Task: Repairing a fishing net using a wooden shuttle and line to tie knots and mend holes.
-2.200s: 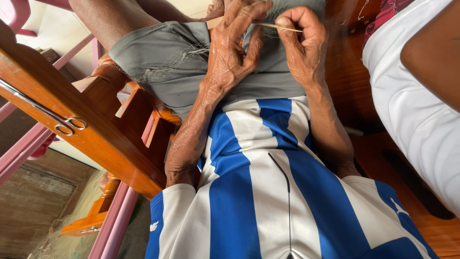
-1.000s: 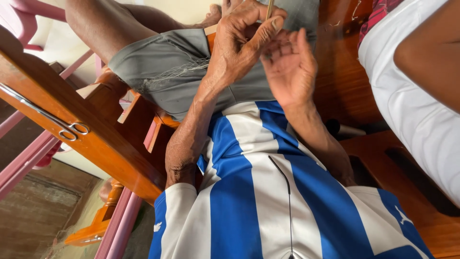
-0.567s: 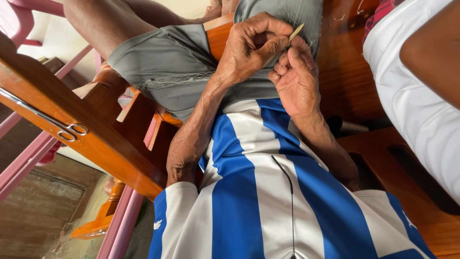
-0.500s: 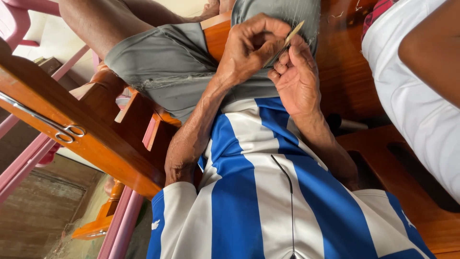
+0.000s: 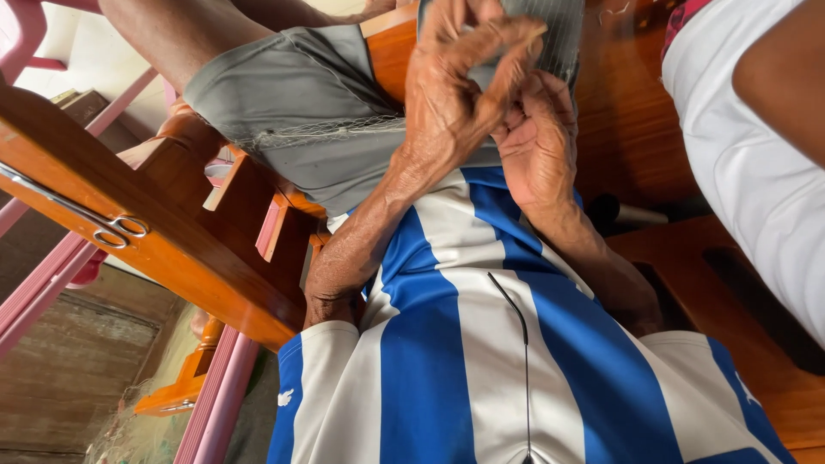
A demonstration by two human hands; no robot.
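Both hands have closed together and risen toward the top of the view since the frame taken 2.2 s ago, when they were apart with a pale strand stretched between them. Left hand (image 5: 455,99) now lies over the right hand (image 5: 537,146), fingers curled, thumb and forefinger pinched on a thin pale sliver (image 5: 526,39) whose tip shows just above the knuckles. The right hand's grip is tucked beneath the left; whether it is clenched on the same sliver cannot be told. Both hands work directly against a dark grey ribbed panel (image 5: 559,34) at the top edge, over the lap in grey shorts (image 5: 301,112). Fine netting (image 5: 309,133) lies across the shorts, just beside the left wrist; more netting trails near the floor at lower left. Judged from this state, the work is mid-course: the sliver is in hand and engaged at the working point, and no finished portion can be distinguished. Scissors (image 5: 94,223) rest untouched on the wooden armrest (image 5: 172,249), well apart from the hands. A second person in a white garment (image 5: 748,172) sits at the right, not involved.
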